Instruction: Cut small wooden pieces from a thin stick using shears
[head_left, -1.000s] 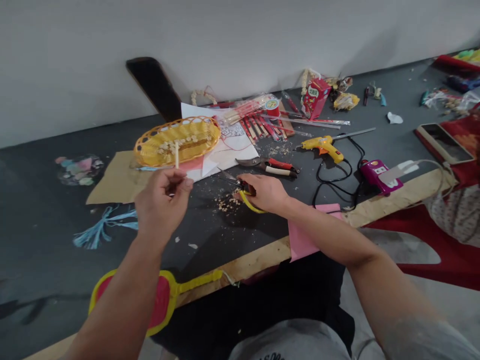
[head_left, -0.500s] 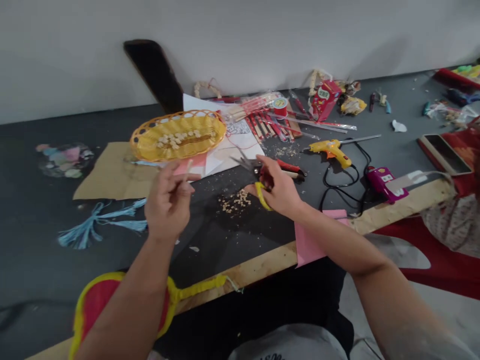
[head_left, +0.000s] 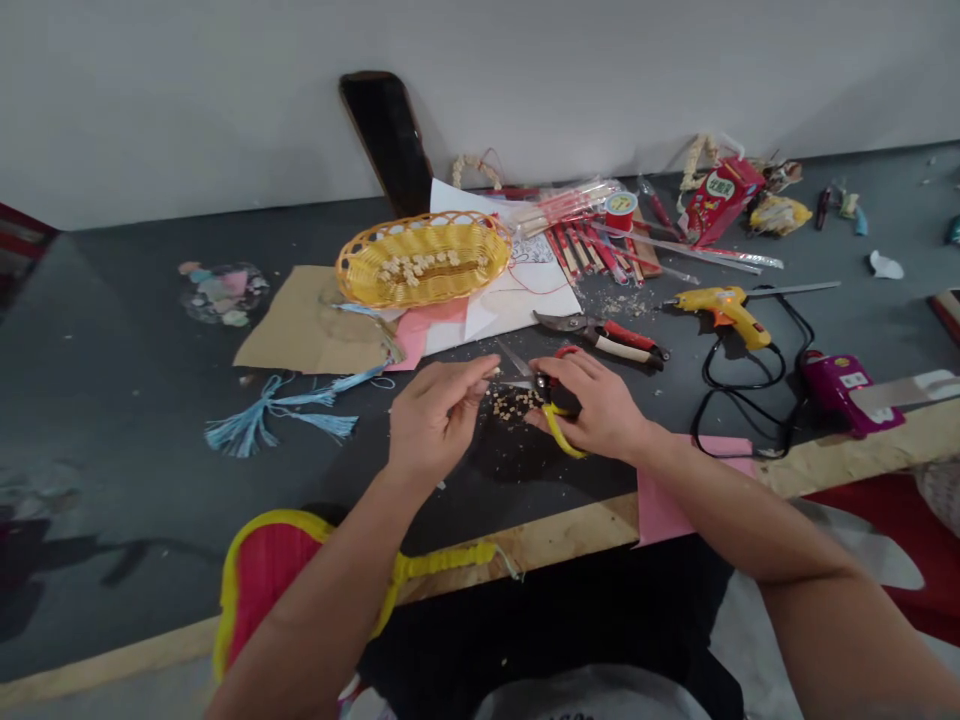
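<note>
My left hand (head_left: 439, 410) pinches a thin wooden stick (head_left: 496, 372); only its pale tip shows past the fingertips, the rest hidden by the hand. Facing it, my right hand (head_left: 592, 405) has its fingers in the yellow and red handles of the scissors (head_left: 555, 400). The scissor blades are parted and point left, close to the stick's tip. Below the blades, small cut wooden bits (head_left: 514, 404) lie scattered on the dark table. A yellow woven basket (head_left: 360, 285) behind my left hand holds pale little pieces.
Pruning shears (head_left: 626, 343) lie just behind my right hand. Farther right are a yellow glue gun (head_left: 724, 308) and a purple power strip (head_left: 844, 390). A blue tassel (head_left: 255, 420) and brown paper (head_left: 300, 325) lie left. A yellow-rimmed red fan (head_left: 270, 560) sits at the front edge.
My left hand has come down and toward the scissors with the stick, which now points at the blades. The scissors have lowered over the bits. The view has swung left.
</note>
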